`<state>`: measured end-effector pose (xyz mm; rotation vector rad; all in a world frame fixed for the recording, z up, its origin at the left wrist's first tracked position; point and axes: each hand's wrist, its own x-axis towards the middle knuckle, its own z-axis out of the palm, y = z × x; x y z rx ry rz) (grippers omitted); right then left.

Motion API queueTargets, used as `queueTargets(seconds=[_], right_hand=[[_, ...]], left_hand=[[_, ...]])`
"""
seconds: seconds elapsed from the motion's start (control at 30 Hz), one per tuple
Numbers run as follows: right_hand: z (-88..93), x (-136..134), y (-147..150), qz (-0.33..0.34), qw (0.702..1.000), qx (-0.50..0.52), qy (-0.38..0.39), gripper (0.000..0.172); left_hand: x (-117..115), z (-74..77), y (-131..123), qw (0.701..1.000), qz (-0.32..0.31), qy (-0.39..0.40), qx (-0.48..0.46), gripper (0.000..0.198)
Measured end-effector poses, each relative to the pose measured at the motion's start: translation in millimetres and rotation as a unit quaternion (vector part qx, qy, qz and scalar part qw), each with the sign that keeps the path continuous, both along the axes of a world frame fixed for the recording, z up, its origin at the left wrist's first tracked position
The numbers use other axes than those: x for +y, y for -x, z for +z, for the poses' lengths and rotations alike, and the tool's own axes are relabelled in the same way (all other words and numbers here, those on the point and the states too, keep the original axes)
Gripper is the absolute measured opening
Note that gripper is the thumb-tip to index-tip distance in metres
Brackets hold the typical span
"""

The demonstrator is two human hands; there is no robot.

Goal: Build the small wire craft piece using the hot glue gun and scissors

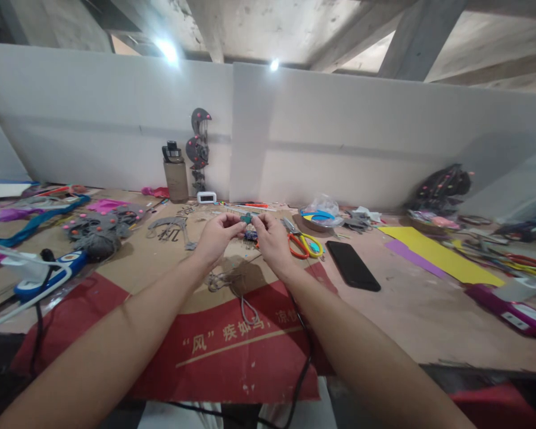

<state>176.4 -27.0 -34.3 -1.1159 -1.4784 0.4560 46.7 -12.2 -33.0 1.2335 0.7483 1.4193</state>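
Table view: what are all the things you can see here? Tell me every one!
small piece: one, teal, pinched between both hands
scissors: count unclear, orange and yellow handles, just right of the hands
phone: one, black, flat beside the scissors
bottle: one, brownish with dark lid, by the back wall
felt pile: one, grey with pink dots, left side
yellow sheet: one, yellow, right side
cardboard: one, brown with red print, under the arms
left hand: one, bare, pinching the small piece
right hand: one, bare, pinching the small piece
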Motion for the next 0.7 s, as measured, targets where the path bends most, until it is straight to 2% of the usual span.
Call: queueTargets(seconds=[0.1, 0.17, 0.23, 0.3, 0.37, 0.43, 0.57, 0.7], right_hand=[[-2.5, 3.7, 0.6, 0.004, 0.999, 0.043, 0.012, 0.019], [-5.2, 8.3, 0.0, 0.037, 0.996, 0.074, 0.027, 0.019], [-6.5, 12.4, -2.5, 0.07, 0.993, 0.092, 0.034, 0.022], [-4.7, 14.0, -7.0, 0.073, 0.994, 0.08, 0.026, 0.023], [-0.2, 12.3, -12.3, 0.054, 0.998, 0.028, 0.003, 0.023], [5.0, 8.3, -16.6, 0.044, 0.997, -0.056, -0.023, 0.02], [9.6, 0.4, -18.7, 0.063, 0.971, -0.216, -0.082, 0.016], [6.5, -2.1, -16.8, 0.051, 0.953, -0.281, -0.105, 0.017]], left_hand=[[-0.1, -2.0, -0.9, 1.0, -0.007, -0.001, -0.004, 0.029], [0.1, -3.4, -0.5, 1.0, -0.017, -0.006, -0.001, 0.028], [0.7, -3.5, 1.4, 0.999, -0.04, -0.014, 0.016, 0.028], [2.3, -1.5, 5.4, 0.996, -0.077, -0.017, 0.044, 0.029], [5.1, 2.0, 11.6, 0.992, -0.101, -0.012, 0.072, 0.027], [8.4, 6.0, 18.7, 0.991, -0.092, -0.011, 0.098, 0.028], [10.9, 13.1, 29.6, 0.979, -0.071, -0.048, 0.187, 0.03], [6.9, 18.1, 32.7, 0.96, -0.091, -0.061, 0.259, 0.022]])
